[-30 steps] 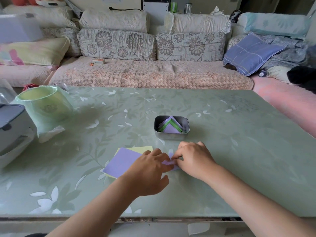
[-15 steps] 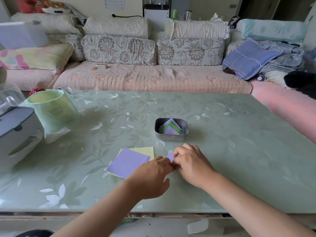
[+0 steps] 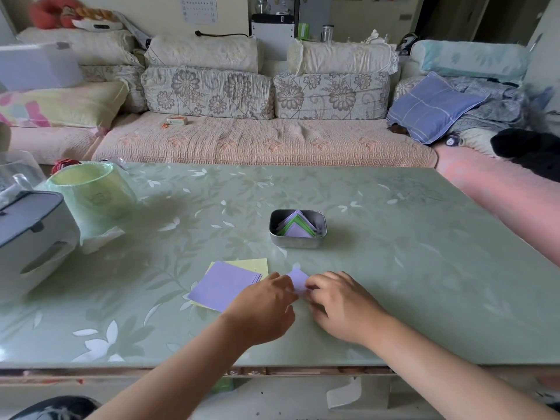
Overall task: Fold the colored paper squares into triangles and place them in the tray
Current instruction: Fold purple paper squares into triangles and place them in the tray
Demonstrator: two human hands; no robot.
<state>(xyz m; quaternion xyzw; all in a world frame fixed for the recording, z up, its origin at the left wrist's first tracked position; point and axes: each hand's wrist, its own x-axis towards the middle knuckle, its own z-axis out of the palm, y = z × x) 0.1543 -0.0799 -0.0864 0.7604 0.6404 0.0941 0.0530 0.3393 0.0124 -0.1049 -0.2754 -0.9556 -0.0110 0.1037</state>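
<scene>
A small purple paper piece lies on the table between my hands, only its far corner showing. My left hand and my right hand both pinch it at its near edges, fingers curled over it. Just to the left a stack of paper squares lies flat, a purple sheet on top and a yellow one beneath. Behind the hands stands a small metal tray holding several folded purple and green triangles.
The green floral table reaches its near edge just under my forearms. At the far left stand a green plastic-wrapped bucket and a grey-and-white appliance. A sofa with cushions runs behind the table.
The view has tilted up slightly. Both hands stay on the purple piece, and a little more of its far corner shows between them now.
</scene>
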